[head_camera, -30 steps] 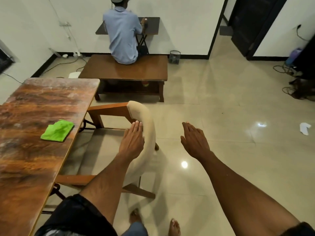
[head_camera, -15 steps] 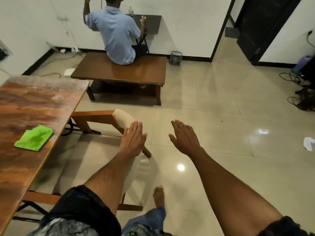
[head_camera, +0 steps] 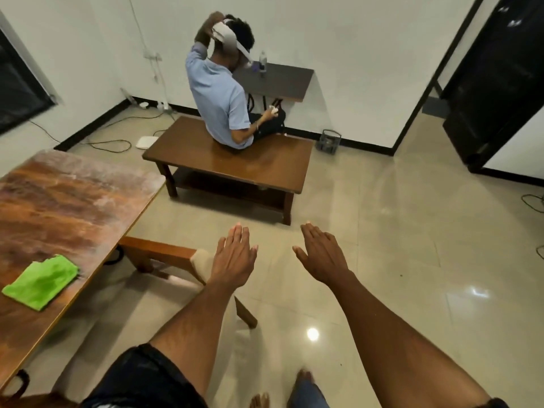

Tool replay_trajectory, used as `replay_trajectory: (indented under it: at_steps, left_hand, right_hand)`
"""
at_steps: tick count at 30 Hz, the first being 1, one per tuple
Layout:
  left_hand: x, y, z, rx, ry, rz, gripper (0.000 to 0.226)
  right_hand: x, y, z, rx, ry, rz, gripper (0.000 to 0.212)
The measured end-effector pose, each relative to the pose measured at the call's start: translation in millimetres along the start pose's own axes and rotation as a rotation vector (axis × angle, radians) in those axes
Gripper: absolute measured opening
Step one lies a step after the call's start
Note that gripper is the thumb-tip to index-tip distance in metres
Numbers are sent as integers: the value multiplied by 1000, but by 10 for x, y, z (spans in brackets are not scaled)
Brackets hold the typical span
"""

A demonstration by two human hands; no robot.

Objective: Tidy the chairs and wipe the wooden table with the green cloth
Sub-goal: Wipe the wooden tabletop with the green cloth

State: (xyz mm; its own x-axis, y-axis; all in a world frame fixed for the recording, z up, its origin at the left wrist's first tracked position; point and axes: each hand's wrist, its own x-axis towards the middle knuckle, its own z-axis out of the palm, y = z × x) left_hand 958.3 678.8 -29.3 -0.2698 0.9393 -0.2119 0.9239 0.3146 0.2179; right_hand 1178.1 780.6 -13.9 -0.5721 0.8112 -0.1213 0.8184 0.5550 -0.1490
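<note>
**A:** head cam: what's around the chair [head_camera: 164, 256]?

**B:** It's tucked at the wooden table [head_camera: 67, 207]'s right edge. Left hand [head_camera: 234, 257] lies flat on its cream backrest, fingers straight, gripping nothing. Right hand [head_camera: 322, 256] hovers open over the tiled floor [head_camera: 397, 260].

**A:** And the green cloth [head_camera: 41, 282]?

**B:** Lying on the tabletop near its right edge, well apart from both hands. Beyond, a person [head_camera: 220, 95] sits on a low brown table [head_camera: 232, 159]. Lots of bare floor to the right, up to the dark doorway [head_camera: 497, 78].
</note>
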Motion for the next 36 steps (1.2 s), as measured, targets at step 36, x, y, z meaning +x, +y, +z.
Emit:
replay_trajectory:
  at_steps: [36]
  left_hand:
    - [3567,-1248,-684,-172,126,-740,64]
  right_hand:
    - [5383,-572,-157,-100,-236,-709,72]
